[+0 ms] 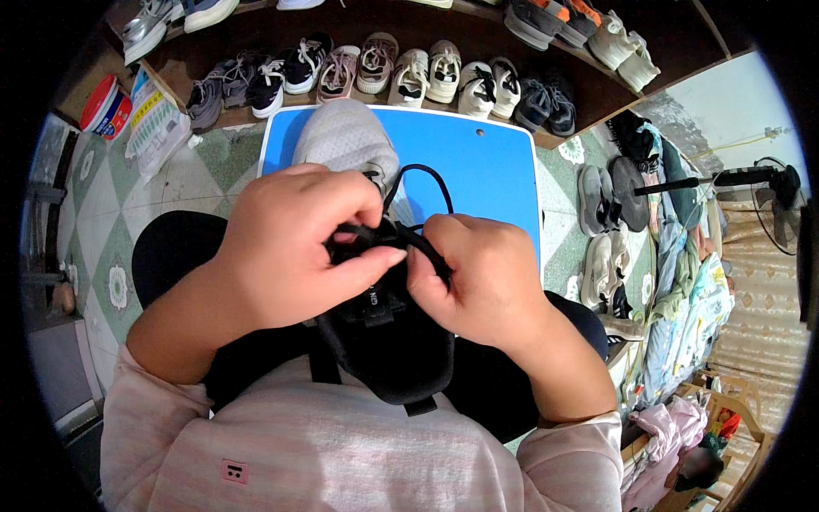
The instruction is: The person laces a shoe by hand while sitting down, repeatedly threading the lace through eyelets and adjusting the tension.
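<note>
A sneaker with a light grey textured toe [345, 131] points away from me, its toe over a small blue table [473, 166] with a white rim. Its black padded collar [397, 365] faces my lap, with a tab at the heel and a tongue label bearing writing. My left hand [301, 243] pinches black lace over the shoe's throat, fingers curled. Close beside it, my right hand [480, 275] grips another stretch of black lace between thumb and bent forefinger. A loop of black shoelace [422, 169] arches up beyond the hands. The hands hide most of the lacing.
Behind the table, a wooden shoe rack [358, 96] holds several pairs of sneakers. A red-lidded bucket [105, 105] and a plastic bag [157, 125] stand left. On the right are floor shoes [595, 198], a pedestal fan [704, 182] and piled clothes [684, 313].
</note>
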{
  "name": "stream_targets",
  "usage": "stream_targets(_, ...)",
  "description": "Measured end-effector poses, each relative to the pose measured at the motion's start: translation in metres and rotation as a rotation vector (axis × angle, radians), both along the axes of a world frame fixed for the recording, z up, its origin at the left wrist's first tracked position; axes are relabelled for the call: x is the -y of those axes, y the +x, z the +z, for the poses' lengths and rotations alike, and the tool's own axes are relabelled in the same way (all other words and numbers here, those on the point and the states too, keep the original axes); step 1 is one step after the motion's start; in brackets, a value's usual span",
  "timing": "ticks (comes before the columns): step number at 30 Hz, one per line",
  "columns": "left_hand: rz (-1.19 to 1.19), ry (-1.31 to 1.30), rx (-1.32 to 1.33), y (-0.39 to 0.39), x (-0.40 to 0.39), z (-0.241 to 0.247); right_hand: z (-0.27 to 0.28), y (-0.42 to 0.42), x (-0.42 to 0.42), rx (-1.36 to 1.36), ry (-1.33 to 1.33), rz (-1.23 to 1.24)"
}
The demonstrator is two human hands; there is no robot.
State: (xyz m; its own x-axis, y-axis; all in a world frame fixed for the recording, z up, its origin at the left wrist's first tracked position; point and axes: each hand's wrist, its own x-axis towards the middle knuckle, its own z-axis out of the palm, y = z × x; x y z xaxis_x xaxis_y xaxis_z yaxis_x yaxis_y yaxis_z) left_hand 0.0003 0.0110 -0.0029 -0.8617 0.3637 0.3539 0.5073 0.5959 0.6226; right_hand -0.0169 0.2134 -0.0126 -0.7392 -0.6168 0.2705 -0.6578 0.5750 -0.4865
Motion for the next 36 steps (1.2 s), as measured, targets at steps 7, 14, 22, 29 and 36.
stream_targets(7,-0.011,-0.165,0.038,0.003,0.003,-0.006,-0.001,0.000,0.002,0.010,-0.005,0.009)
stream_targets(14,-0.241,0.481,0.245,0.002,0.010,0.001,-0.003,0.001,0.002,0.017,-0.031,0.008)
stream_targets(22,-0.014,-0.114,0.054,-0.001,0.006,-0.002,-0.003,0.000,0.002,0.038,-0.010,-0.004)
stream_targets(29,-0.133,0.023,0.033,-0.006,0.009,-0.003,-0.004,0.000,0.000,0.045,-0.017,-0.011)
stream_targets(36,-0.699,0.283,0.269,-0.008,0.039,0.029,-0.005,-0.001,0.001,0.026,-0.057,0.001)
